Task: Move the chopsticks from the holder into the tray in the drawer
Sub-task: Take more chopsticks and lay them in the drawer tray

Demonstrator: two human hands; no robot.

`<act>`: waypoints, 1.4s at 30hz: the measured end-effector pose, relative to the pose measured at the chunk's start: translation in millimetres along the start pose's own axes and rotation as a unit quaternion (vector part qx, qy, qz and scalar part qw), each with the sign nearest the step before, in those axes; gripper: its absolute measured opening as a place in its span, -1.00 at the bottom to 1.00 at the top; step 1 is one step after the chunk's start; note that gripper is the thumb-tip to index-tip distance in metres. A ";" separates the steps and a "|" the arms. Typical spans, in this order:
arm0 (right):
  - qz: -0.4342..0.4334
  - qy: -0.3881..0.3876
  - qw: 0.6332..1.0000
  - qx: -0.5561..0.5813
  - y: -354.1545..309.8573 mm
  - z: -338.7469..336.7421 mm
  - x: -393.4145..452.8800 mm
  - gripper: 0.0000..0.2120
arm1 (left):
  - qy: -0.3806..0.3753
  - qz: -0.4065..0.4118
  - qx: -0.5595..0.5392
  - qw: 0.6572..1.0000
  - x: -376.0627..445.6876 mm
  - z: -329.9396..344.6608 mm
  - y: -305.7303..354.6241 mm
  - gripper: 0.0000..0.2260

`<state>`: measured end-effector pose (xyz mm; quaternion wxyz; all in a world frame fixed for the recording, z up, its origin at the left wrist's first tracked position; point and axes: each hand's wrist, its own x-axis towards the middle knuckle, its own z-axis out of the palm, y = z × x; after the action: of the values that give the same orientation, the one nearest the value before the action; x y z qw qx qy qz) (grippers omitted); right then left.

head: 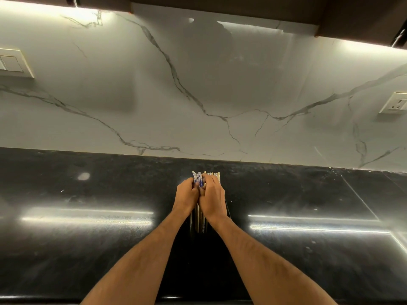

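while both hands' fingers clamp them, the chopsticks [199, 219] run lengthwise toward the marble wall [198, 84].

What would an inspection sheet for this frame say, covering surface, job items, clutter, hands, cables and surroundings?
Surface: black glossy countertop, with streaks of reflected light and one pale smudge at left.
Job's things: bundle of chopsticks held over the counter, some with blue-patterned ends, some plain and pale; holder, tray and drawer not in view.
Clutter: nothing seen.
Hands: left hand and right hand side by side, both closed around the bundle.
Cables: nothing seen.
Surroundings: white marble-look backsplash with grey veins; switch plate at left, wall socket at right; dark cabinets above with under-cabinet lighting.
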<state>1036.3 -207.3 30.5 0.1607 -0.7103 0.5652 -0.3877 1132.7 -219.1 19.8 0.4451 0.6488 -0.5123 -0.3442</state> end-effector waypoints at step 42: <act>0.190 -0.156 0.960 0.131 -7.6 -19.1 17.4 -0.61 | 0.058 -0.031 -0.120 0.991 -19.6 -9.1 -11.0 -0.88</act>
<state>1028.5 -217.1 54.4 0.4097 -0.6137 0.6020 -0.3051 1140.2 -197.1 12.7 0.5379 0.6250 -0.4201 -0.3788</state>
